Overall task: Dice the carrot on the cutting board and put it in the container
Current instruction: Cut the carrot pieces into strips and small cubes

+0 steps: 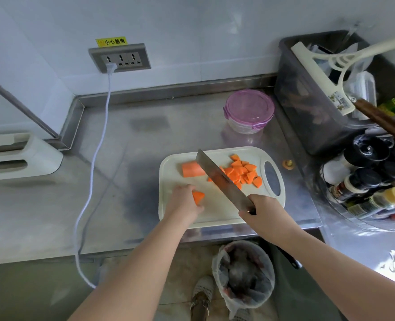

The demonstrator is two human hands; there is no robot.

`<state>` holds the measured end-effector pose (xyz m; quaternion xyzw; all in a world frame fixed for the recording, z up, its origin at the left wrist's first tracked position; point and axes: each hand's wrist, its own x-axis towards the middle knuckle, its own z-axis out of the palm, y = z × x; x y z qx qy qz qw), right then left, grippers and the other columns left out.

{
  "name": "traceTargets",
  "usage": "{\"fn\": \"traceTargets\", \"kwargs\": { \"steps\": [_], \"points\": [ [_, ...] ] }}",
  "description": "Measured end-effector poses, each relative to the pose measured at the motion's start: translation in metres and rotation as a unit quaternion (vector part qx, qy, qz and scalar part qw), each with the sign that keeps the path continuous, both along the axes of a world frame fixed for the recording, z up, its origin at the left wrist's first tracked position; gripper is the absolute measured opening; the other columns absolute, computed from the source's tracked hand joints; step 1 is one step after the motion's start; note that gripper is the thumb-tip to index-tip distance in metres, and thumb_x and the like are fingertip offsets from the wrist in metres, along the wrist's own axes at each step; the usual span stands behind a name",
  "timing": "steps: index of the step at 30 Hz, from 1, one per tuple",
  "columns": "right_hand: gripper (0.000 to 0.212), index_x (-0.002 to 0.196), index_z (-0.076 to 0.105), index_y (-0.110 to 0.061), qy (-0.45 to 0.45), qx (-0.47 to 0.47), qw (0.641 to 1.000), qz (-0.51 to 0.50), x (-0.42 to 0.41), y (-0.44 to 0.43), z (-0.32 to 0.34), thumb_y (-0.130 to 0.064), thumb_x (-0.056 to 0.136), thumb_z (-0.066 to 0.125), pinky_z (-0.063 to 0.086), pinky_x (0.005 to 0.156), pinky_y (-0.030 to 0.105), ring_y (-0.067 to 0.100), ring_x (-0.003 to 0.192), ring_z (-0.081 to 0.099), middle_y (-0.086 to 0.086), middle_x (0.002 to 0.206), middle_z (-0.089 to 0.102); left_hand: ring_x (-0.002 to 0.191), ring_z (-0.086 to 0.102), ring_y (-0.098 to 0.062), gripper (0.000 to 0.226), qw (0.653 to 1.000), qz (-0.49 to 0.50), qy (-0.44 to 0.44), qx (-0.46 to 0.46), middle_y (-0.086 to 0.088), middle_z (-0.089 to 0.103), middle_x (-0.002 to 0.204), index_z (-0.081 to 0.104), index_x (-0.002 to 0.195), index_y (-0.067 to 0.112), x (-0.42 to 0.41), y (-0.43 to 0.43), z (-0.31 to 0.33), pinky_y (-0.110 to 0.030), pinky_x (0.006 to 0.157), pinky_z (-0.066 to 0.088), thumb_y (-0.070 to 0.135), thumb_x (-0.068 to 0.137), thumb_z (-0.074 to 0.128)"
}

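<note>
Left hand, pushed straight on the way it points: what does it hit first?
Likely the knife, whose blade crosses just ahead of the carrot piece the left hand holds. Blade height over the cutting board is unclear.

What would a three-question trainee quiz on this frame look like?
1. True or false: the container has its lid off.
2. What does the right hand grip? A) knife B) spoon C) bottle
3. Fill in: the left hand holds a small carrot piece on the ____.

Key: 1 false, the lid is on. 2 A. 3 cutting board.
</note>
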<state>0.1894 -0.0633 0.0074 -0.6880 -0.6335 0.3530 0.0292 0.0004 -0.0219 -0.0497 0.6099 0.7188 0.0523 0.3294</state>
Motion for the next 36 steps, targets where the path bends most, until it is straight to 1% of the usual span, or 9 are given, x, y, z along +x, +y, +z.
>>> {"fn": "traceTargets", "kwargs": {
  "steps": [4,9,16,19,23,25,30,33,36],
  "points": [
    [0.031,0.066,0.038,-0.022,-0.025,-0.025,0.999,0.025,0.004,-0.013,-0.006,-0.021,0.094,0.051,0.03,0.049,0.019,0.009,0.058,0.042,-0.004,0.067,0.046,0.116,0.054,-0.023,0.053,0.996,-0.074,0.005,-0.047,-0.006,0.051,0.131,0.05,0.135,0.016,-0.018,0.005,0.002,-0.033,0.101,0.043,0.017,0.084,0.066],
    [0.029,0.069,0.039,-0.023,-0.051,-0.045,0.997,0.023,0.016,-0.025,-0.01,-0.025,0.096,0.049,0.035,0.05,0.02,0.01,0.06,0.046,-0.003,0.07,0.051,0.086,0.062,-0.022,0.013,0.995,-0.092,-0.032,-0.018,-0.01,0.067,0.098,0.067,0.095,0.007,-0.021,0.007,-0.001,-0.035,0.085,0.052,0.014,0.086,0.062],
    [0.021,0.079,0.047,-0.018,-0.038,-0.046,0.998,0.012,0.007,-0.035,-0.018,-0.028,0.098,0.046,0.046,0.061,0.029,0.016,0.068,0.053,0.0,0.076,0.056,0.088,0.064,-0.027,0.002,0.996,-0.058,-0.057,-0.024,-0.009,0.069,0.091,0.064,0.083,0.011,-0.005,-0.002,-0.004,-0.042,0.086,0.053,0.011,0.081,0.064],
    [0.014,0.091,0.05,-0.017,-0.015,-0.038,0.999,0.009,-0.002,-0.038,-0.02,-0.028,0.099,0.045,0.052,0.068,0.03,0.015,0.073,0.057,0.001,0.083,0.059,0.082,0.062,-0.027,0.016,0.997,0.003,-0.081,-0.017,-0.005,0.066,0.081,0.057,0.068,0.02,0.007,-0.01,-0.011,-0.041,0.082,0.053,0.02,0.084,0.062],
    [0.016,0.102,0.054,-0.018,-0.001,-0.027,1.0,0.015,-0.011,-0.04,-0.021,-0.028,0.1,0.042,0.056,0.074,0.033,0.015,0.077,0.059,0.0,0.09,0.061,0.074,0.061,-0.023,0.002,0.986,0.106,-0.127,-0.018,-0.006,0.064,0.081,0.063,0.087,0.016,0.023,-0.02,-0.01,-0.032,0.065,0.051,0.017,0.085,0.062],
    [0.016,0.104,0.054,-0.019,0.002,-0.024,1.0,0.017,-0.015,-0.041,-0.021,-0.028,0.1,0.042,0.057,0.075,0.033,0.014,0.079,0.059,-0.001,0.091,0.061,0.077,0.063,-0.023,0.01,0.977,0.137,-0.158,-0.036,-0.008,0.067,0.086,0.065,0.095,0.011,0.028,-0.023,-0.009,-0.027,0.062,0.048,0.013,0.085,0.061],
    [0.017,0.105,0.055,-0.018,-0.007,-0.024,1.0,0.018,-0.014,-0.039,-0.021,-0.029,0.101,0.042,0.057,0.075,0.033,0.015,0.079,0.06,0.001,0.091,0.062,0.08,0.061,-0.02,0.008,0.965,0.163,-0.196,-0.057,-0.006,0.066,0.095,0.062,0.095,0.016,0.031,-0.026,-0.001,-0.018,0.047,0.039,0.013,0.09,0.058],
    [0.018,0.104,0.056,-0.019,-0.007,-0.021,1.0,0.016,-0.012,-0.039,-0.021,-0.03,0.101,0.042,0.056,0.075,0.032,0.015,0.078,0.06,0.0,0.09,0.062,0.087,0.065,-0.025,0.012,0.942,0.203,-0.256,-0.074,-0.007,0.063,0.093,0.058,0.082,0.021,0.024,-0.022,0.001,-0.022,0.051,0.051,0.014,0.091,0.059],
    [0.019,0.099,0.056,-0.018,-0.01,-0.015,1.0,0.013,-0.009,-0.04,-0.022,-0.031,0.1,0.042,0.056,0.075,0.037,0.017,0.076,0.06,0.001,0.087,0.062,0.09,0.067,-0.021,0.007,0.927,0.227,-0.289,-0.07,0.001,0.062,0.087,0.053,0.1,0.018,0.018,-0.019,0.001,-0.034,0.073,0.059,0.02,0.094,0.057]
  ]
}}
